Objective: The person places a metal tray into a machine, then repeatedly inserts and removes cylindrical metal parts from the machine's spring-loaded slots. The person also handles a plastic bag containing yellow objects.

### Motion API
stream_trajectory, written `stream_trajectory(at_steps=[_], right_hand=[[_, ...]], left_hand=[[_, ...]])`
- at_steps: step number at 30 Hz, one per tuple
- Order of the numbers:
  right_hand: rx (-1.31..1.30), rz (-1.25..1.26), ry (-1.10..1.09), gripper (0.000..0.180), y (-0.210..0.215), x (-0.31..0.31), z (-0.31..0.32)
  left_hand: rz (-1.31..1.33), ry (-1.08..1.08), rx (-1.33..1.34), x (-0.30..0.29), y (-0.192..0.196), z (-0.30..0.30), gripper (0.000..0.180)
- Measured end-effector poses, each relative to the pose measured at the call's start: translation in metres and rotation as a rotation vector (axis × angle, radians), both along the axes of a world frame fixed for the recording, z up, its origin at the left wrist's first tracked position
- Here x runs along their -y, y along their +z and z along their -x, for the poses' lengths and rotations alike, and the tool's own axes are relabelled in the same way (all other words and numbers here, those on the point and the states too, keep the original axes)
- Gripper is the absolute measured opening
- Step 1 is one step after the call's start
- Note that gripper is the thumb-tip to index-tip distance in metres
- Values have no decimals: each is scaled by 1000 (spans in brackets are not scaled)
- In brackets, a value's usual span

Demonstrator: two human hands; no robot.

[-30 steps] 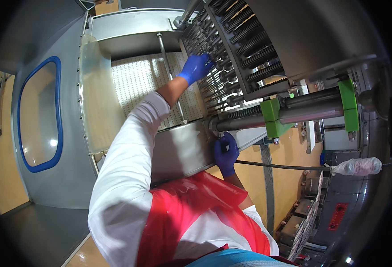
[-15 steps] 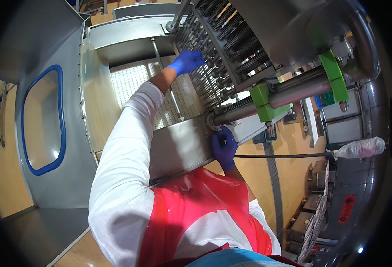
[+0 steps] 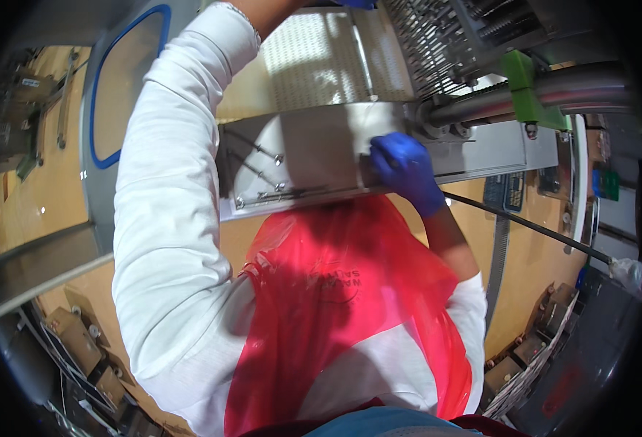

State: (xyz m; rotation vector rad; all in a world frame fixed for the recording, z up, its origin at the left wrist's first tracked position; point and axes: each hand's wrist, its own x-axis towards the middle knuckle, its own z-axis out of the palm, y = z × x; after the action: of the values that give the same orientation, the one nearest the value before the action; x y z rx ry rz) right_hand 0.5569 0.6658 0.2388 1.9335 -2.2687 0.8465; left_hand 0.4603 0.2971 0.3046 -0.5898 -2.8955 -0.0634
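My left hand, in a blue glove, is almost wholly cut off by the top edge, so its fingers do not show. It is near the bank of thin metal needles and springs on the steel machine. My right hand, also gloved in blue, is over the machine's front steel ledge with its fingers curled in. Whatever it may hold is hidden. Several thin metal rods with small heads lie on the ledge's left part, beside my left sleeve.
A perforated white conveyor bed with a crossbar lies behind the ledge. On the right, a thick steel shaft carries a green clamp block. A black hose runs to the right. A blue-rimmed window stands at the left.
The view has shifted, bringing the ledge and its loose rods into sight. My left hand has gone up to the top edge. My right hand has moved from beside the shaft's end onto the ledge.
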Motion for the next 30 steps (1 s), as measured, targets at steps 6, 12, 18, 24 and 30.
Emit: stream_trajectory(at_steps=[6,12,18,24,30], right_hand=[[26,-125,342,20,-8,104,-72],[-280,-221,191,11,-18,105,-78],[226,83,-246,21,-5,64,55],[35,484,-438,24,118,130,77],[-192,196,-766,23,26,124,138]], left_hand=[[221,33,67,3,27,-25,27],[186,189,131,15,25,-34,29],[-431,214,13,6,-2,2,29],[-862,298,-81,-60,-103,89,34],[-1021,370,-137,-107,-110,92,32]])
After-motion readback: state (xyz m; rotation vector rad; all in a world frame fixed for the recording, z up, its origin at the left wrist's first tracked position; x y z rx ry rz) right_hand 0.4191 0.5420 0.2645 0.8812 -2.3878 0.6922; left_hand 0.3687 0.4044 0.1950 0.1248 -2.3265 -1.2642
